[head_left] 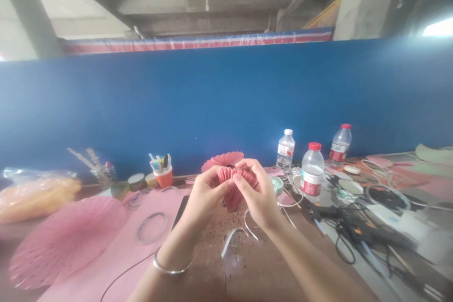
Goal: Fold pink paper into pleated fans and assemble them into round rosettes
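Note:
Between both hands, above the brown table (212, 264), is a pleated pink paper fan (232, 198). My left hand (208, 186) pinches its left side, fingers closed on the folds. On the other side my right hand (256, 191) grips the same folds, its thumb meeting the left thumb near the middle. Part of the paper is hidden behind the fingers. Behind the hands rests another pleated pink piece (222, 160). Dark specks and a curled white strip (233, 236) lie on the table below.
A large pink pleated round (71, 240) lies at left on pink sheets. An orange cup of pens (164, 177) stands at the back. Several water bottles (313, 172) and tangled cables (350, 231) fill the right. A blue partition (184, 94) borders the table.

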`<state>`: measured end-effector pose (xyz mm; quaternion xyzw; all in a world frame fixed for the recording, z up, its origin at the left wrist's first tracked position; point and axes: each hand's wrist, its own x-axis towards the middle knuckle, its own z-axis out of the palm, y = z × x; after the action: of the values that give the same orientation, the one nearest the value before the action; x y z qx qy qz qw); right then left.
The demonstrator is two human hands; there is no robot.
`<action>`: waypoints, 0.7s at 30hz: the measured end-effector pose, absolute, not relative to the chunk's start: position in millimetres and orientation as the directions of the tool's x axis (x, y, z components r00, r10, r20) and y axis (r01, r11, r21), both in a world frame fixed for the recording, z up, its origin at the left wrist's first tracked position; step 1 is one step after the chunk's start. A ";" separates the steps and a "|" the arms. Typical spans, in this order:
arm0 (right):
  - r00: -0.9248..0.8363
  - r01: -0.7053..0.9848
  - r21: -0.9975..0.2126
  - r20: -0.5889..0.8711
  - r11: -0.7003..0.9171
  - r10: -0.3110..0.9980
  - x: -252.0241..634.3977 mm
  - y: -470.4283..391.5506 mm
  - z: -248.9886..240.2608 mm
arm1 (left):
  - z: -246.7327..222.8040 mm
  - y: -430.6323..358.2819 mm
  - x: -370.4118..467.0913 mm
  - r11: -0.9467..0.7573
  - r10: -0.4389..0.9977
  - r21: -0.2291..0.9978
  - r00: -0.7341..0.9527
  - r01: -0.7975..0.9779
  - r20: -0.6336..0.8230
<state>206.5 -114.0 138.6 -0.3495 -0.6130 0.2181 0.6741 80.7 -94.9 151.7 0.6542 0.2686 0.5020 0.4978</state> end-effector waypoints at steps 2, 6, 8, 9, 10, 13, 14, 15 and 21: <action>0.131 0.127 -0.734 0.680 0.668 0.722 205.7 -113.9 137.7 | 153.9 -98.6 81.8 -0.353 0.859 0.913 0.316 -0.207 0.403; 0.166 0.181 -0.691 0.723 0.700 0.671 206.4 -112.3 135.7 | 154.7 -99.4 81.9 -0.347 0.867 0.902 0.279 -0.258 0.413; 0.177 0.259 -0.630 0.776 0.732 0.605 208.0 -112.2 136.1 | 153.2 -97.3 80.7 -0.362 0.872 0.909 0.269 -0.209 0.409; 0.159 0.299 -0.589 0.806 0.750 0.570 208.9 -112.3 136.6 | 152.3 -96.2 80.0 -0.371 0.873 0.911 0.266 -0.183 0.409; 0.126 0.332 -0.546 0.833 0.769 0.538 209.7 -112.5 137.1 | 151.5 -95.4 79.1 -0.380 0.872 0.911 0.265 -0.160 0.411; 0.039 0.380 -0.455 0.878 0.806 0.477 211.0 -113.2 138.3 | 150.6 -95.1 76.0 -0.418 0.867 0.905 0.262 -0.081 0.424; 0.023 0.383 -0.444 0.881 0.810 0.472 210.9 -113.5 138.5 | 150.9 -95.7 74.9 -0.430 0.866 0.902 0.261 -0.043 0.426; 0.011 0.383 -0.443 0.880 0.811 0.475 210.7 -113.8 138.7 | 151.6 -96.6 73.9 -0.442 0.866 0.897 0.257 -0.004 0.428; 0.003 0.411 -0.467 0.859 0.783 0.512 209.5 -116.6 139.7 | 158.2 -100.9 69.8 -0.461 0.855 0.883 0.310 0.090 0.415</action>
<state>209.5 -116.6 139.7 -0.3272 -0.7049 0.0400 0.6280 69.8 -100.9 158.2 0.7055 0.3350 0.4826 0.3964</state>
